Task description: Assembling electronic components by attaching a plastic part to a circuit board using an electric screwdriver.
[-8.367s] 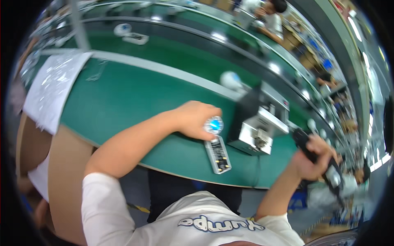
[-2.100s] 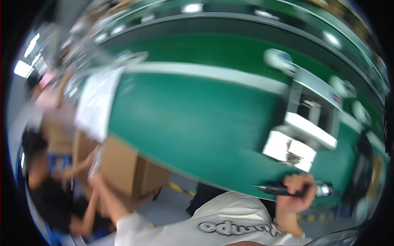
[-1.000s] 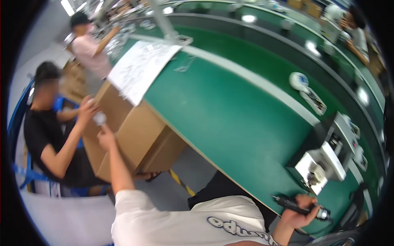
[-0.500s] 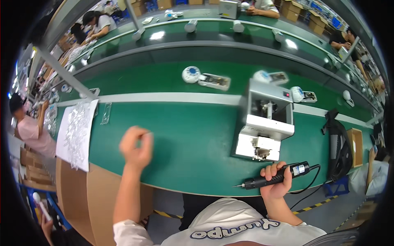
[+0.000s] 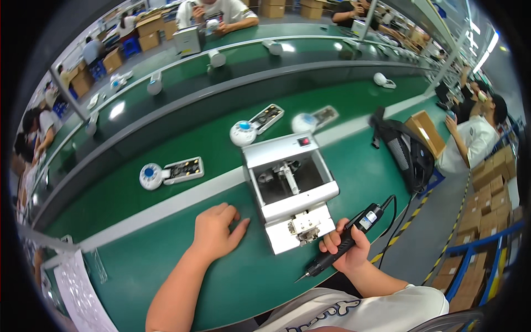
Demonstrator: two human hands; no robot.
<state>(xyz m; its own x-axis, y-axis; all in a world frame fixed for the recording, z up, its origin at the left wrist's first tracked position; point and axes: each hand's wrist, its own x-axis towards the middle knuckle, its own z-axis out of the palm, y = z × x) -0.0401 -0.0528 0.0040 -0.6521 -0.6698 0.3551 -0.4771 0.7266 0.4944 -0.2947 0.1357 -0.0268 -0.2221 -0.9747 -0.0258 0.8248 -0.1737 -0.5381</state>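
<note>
My right hand (image 5: 348,249) is wrapped round a black electric screwdriver (image 5: 345,240), its bit tilted down to the left and its cord looping off the back end. Just left of the screwdriver stands a silver screw feeder (image 5: 298,202), a red switch on its top and a small metal mechanism at the front. My left hand (image 5: 218,232) rests at the green bench beside the feeder's left side. Its thumb is apart from the loosely bent fingers, and nothing shows in it. Beyond the feeder, white round-headed devices (image 5: 243,133) with uncovered handles lie on the green conveyor.
A black bag (image 5: 406,160) and an open cardboard box (image 5: 426,133) sit at the bench's right end. Clear plastic pieces lie on a white sheet (image 5: 77,288) at the left. A pale rail (image 5: 166,210) divides bench from conveyor. Other people work across and at the right.
The view has turned to the right. My left hand has come over closer to the feeder. The screwdriver stays in my right hand, its bit now pointing more downward. Devices on the conveyor have shifted in view.
</note>
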